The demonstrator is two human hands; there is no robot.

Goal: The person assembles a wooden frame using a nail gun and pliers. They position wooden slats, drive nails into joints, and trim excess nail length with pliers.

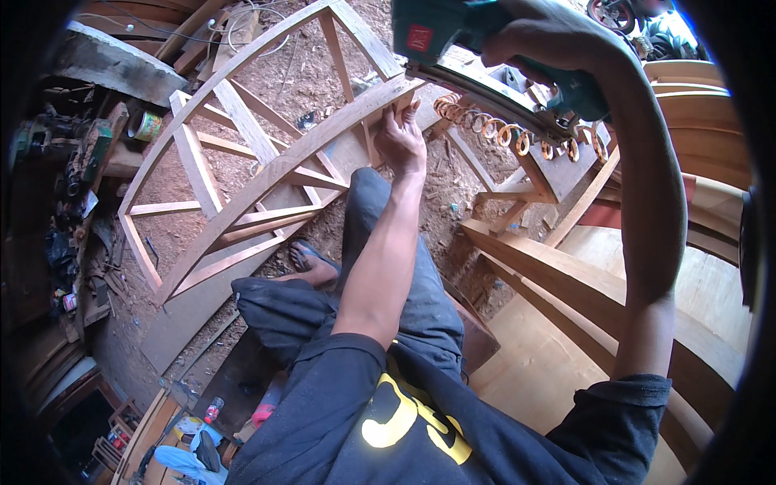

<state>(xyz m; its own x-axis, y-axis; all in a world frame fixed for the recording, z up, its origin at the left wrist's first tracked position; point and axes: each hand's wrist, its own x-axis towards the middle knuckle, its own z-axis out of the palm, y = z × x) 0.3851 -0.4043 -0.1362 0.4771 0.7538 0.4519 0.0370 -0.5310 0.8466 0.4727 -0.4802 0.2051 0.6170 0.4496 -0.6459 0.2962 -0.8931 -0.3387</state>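
Two bare forearms (376, 250) rise from a navy short-sleeved shirt with yellow print (307, 412) at the lower middle, over dark grey trousers (432, 299). At the upper right, the right hand (554, 36) is wrapped around a teal power tool with a long metal magazine (440, 36). At upper middle, the left hand (400, 144) bends its fingers around the upper end of a pale wooden frame with curved rails and crossing struts (283, 167), which spans the upper left; the tool's nose is near that end, contact unclear. Beneath the tool hangs an orange coiled hose (505, 133). Farther off, a rough grey slab (121, 69) lies upper left.
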